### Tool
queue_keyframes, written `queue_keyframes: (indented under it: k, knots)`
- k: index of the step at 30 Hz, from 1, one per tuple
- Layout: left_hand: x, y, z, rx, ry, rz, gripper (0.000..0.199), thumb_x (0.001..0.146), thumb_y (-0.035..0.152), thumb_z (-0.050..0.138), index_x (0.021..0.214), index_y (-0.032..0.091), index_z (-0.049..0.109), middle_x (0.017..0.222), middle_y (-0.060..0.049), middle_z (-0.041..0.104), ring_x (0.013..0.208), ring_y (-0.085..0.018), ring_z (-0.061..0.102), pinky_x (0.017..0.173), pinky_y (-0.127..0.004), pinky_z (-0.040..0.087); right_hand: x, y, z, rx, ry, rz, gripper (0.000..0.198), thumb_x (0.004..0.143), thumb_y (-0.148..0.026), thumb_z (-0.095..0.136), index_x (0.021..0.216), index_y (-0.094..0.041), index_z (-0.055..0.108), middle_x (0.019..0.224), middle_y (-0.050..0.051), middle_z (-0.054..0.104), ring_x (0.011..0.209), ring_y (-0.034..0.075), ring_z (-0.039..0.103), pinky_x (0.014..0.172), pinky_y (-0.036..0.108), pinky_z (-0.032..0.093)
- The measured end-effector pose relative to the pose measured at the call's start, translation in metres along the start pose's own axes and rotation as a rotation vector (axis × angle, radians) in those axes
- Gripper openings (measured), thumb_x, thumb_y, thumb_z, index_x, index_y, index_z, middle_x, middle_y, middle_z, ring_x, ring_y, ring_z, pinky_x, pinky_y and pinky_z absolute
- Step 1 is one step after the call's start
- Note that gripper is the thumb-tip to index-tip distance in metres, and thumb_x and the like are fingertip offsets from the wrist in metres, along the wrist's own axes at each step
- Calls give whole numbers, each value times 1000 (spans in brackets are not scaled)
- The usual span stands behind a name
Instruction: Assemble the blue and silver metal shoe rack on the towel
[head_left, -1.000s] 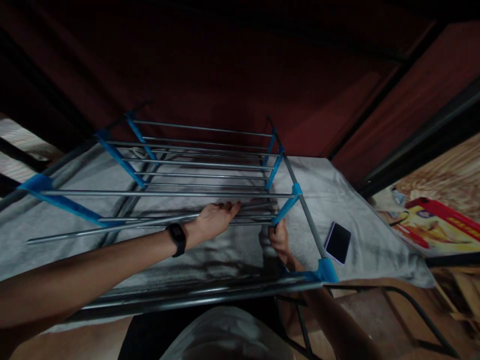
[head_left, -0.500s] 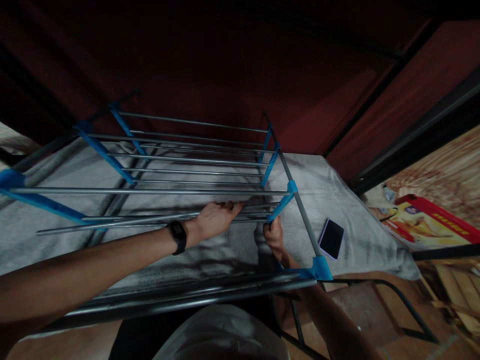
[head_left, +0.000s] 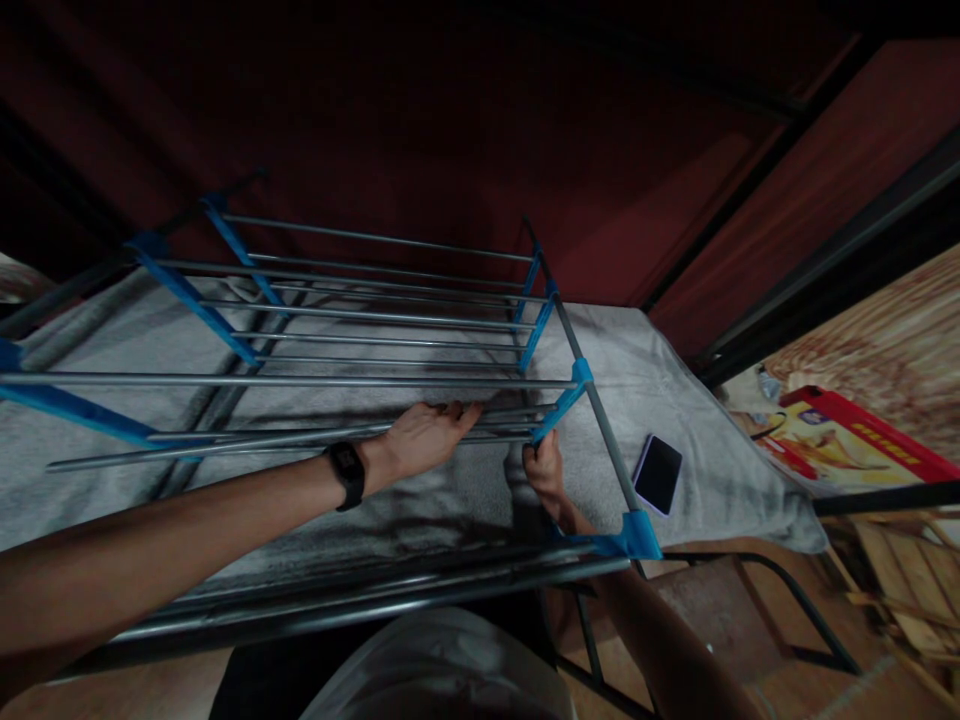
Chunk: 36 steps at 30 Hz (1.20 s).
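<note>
A rack of grey metal tubes and blue plastic brackets lies on its side on a grey cloth [head_left: 480, 510]. My left hand [head_left: 429, 437], with a black band on its wrist, is closed around a loose-ended metal tube [head_left: 150, 455] that slants across the rack. The tube's right part reaches toward a blue bracket [head_left: 561, 412]; whether it sits in the bracket I cannot tell. At that bracket's lower end my right hand [head_left: 546, 468] grips it, fingers wrapped round. The right forearm passes under the near tube and the corner bracket [head_left: 641, 535].
A phone [head_left: 658, 474] lies on the cloth right of the rack. Farther right is a red and yellow box [head_left: 862, 440]. A metal-framed chair [head_left: 720, 610] stands below the cloth's edge. Dark red panels [head_left: 420, 120] rise behind the rack.
Both hands keep their holds. The view has shifted slightly, and the free left end of the tube appears a little farther left.
</note>
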<state>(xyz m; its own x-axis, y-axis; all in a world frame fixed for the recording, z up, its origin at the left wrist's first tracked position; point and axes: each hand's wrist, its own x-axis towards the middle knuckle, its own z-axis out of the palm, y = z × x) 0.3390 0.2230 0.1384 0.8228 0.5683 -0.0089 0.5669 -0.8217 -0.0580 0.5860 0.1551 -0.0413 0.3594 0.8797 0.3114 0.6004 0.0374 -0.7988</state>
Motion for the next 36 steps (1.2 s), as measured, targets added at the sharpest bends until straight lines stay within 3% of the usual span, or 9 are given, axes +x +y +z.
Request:
queue_keyframes:
  k: [8, 14, 25, 36]
  knots:
    - [4, -1, 1, -57, -8, -1, 58, 87, 4, 39, 144, 13, 38, 115, -19, 66, 91, -27, 70, 71, -37, 54, 2, 8, 2, -29, -9, -57, 42, 87, -35, 50, 128, -24, 47, 114, 14, 54, 105, 31, 52, 96, 56, 45]
    - [11, -8, 3, -104, -7, 18, 46, 92, 11, 39, 137, 16, 45, 115, -13, 69, 91, -26, 71, 70, -35, 51, 1, 10, 3, -59, 13, -98, 43, 88, -30, 47, 130, -22, 47, 121, 13, 54, 113, 29, 52, 100, 52, 45]
    - [17, -8, 4, -123, 22, 44, 45, 93, 14, 40, 137, 17, 46, 111, -13, 71, 90, -25, 71, 70, -35, 50, 0, 5, 1, -82, 4, -55, 33, 82, -22, 48, 115, -26, 50, 109, 8, 56, 107, 25, 52, 98, 47, 45]
    - [21, -5, -2, -83, 24, -2, 38, 100, 31, 31, 127, 18, 54, 101, -11, 73, 84, -24, 71, 67, -31, 51, 3, -4, -9, -39, -80, -4, 45, 77, -21, 51, 122, -22, 48, 115, 10, 55, 113, 27, 51, 100, 46, 43]
